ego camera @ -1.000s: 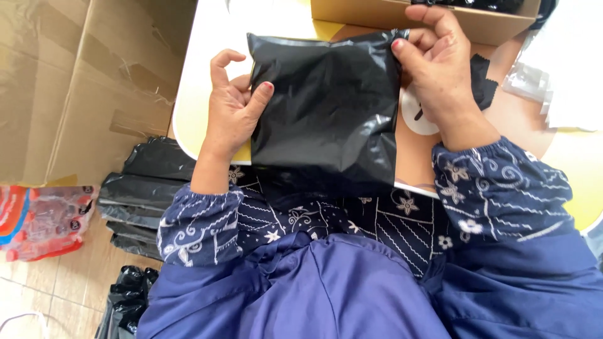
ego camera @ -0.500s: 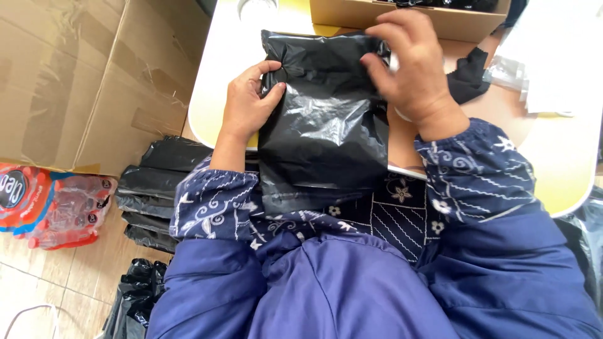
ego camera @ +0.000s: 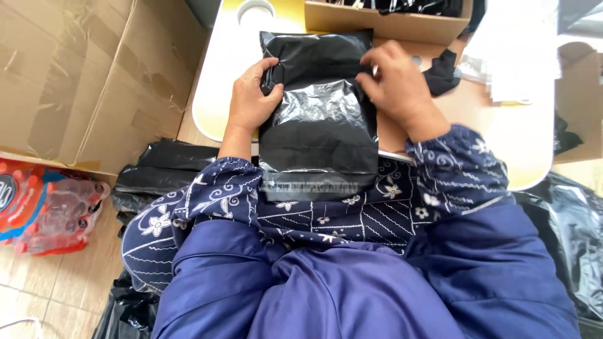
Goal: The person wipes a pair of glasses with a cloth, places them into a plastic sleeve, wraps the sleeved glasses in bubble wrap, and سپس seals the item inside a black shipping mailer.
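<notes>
The black poly mailer bag (ego camera: pixel 319 119) lay flat across the near edge of the cream table (ego camera: pixel 527 157), its sealing flap end hanging off at 6 o'clock over the patterned lap. The left hand (ego camera: pixel 251 103) sat at the bag's 9 o'clock edge, thumb on top and fingers curled around the side, pinching the plastic, probably to keep it from sliding. The right hand (ego camera: pixel 396 85) pressed at the 2 o'clock corner, fingers bent and closed down on the film, seemingly flattening or pinching a fold. The bag looked stuffed, bulging in the middle, so both hands apparently braced it from opposite sides.

A cardboard box (ego camera: pixel 389 22) stood at 12 o'clock, just behind the bag, holding more black items. A tape roll (ego camera: pixel 255 11) sat at 11 o'clock on the table. A stack of black bags (ego camera: pixel 160 172) lay on the floor at 8 o'clock, within easy reach. A large flattened carton (ego camera: pixel 81 75) leaned at 9 o'clock, and a red shrink-wrapped bottle pack (ego camera: pixel 44 207) sat further out at 8 o'clock.
</notes>
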